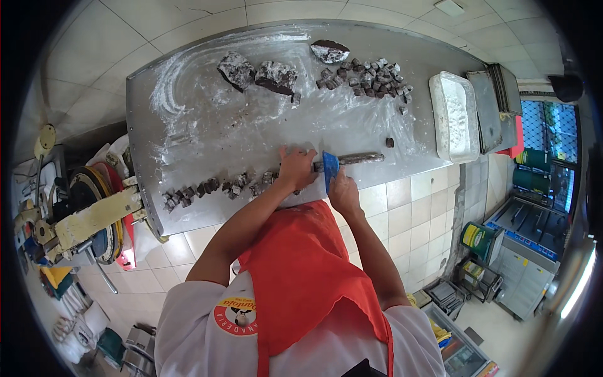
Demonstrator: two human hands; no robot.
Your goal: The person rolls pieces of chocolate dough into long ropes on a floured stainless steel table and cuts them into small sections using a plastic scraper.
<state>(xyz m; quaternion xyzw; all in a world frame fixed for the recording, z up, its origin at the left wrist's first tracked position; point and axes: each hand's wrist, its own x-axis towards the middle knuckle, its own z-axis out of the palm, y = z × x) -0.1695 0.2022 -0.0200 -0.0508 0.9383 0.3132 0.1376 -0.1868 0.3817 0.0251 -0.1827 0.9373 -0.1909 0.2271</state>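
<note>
Right hand (344, 191) clamped on a blue flat plastic scraper (330, 169), blade edge down across a dark, flour-dusted dough rope (355, 158) lying on the floured steel worktable (188, 113). Left hand (296, 168) pressed flat on the rope's left end, fingers curled, just beside the blade.

A row of dark cut dough pieces (210, 186) runs left along the near edge; a heap of cut pieces (367, 76) and 3 large dark dough lumps (257, 72) sit at the far side. White rectangular flour tray (453, 116) to the right.

Risks, as judged: left fingertips sit close to the blade, so a slip could nick them; pieces near the table edge could roll off.
</note>
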